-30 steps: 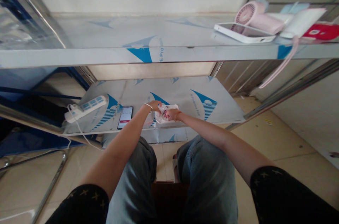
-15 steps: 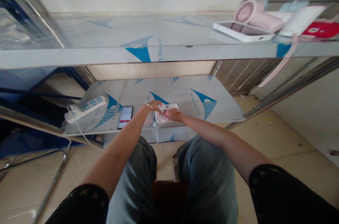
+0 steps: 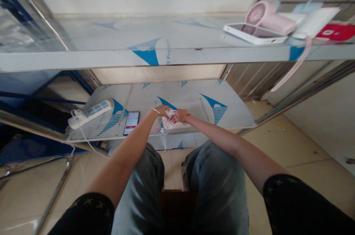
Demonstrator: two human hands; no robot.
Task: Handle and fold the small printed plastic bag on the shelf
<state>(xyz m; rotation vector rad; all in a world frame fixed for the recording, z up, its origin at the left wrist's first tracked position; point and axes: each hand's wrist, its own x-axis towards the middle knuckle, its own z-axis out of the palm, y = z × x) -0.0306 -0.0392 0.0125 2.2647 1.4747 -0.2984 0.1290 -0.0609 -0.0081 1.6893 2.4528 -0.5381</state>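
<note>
Left hand (image 3: 163, 111) and right hand (image 3: 181, 115) are brought close together over a shallow white container (image 3: 177, 126), which is set near the front edge of the lower shelf (image 3: 191, 94), about midway along it; small pinkish-red pieces (image 3: 173, 118) can be seen inside, between the hands, though they are too small to be told apart, and the far right part of the container is covered by the right hand. The left hand is placed at the container's far left corner, with fingers bent and thumb parted from them; whether the rim is gripped or only touched cannot be told. The right hand is held palm down and loosely curled; its fingertips are hidden, so it cannot be told whether anything is pinched there. Both forearms are stretched forward above the knees (image 3: 219, 168); a bracelet (image 3: 157, 113) is worn on the left wrist, an orange band (image 3: 186, 117) on the right. To the left, a phone (image 3: 131, 123) with a lit screen is laid flat beside the left forearm; farther left, a white power strip (image 3: 94, 112) is set at a slant, its cord (image 3: 85, 138) hung over the near edge. On the upper shelf (image 3: 111, 39), at the right, a pink handheld fan (image 3: 259, 13) is seen behind a white-edged flat device (image 3: 253, 36); a red item (image 3: 337, 32) is placed farther right, and a pink strap (image 3: 294, 67) is hung over the shelf's front edge.
</note>
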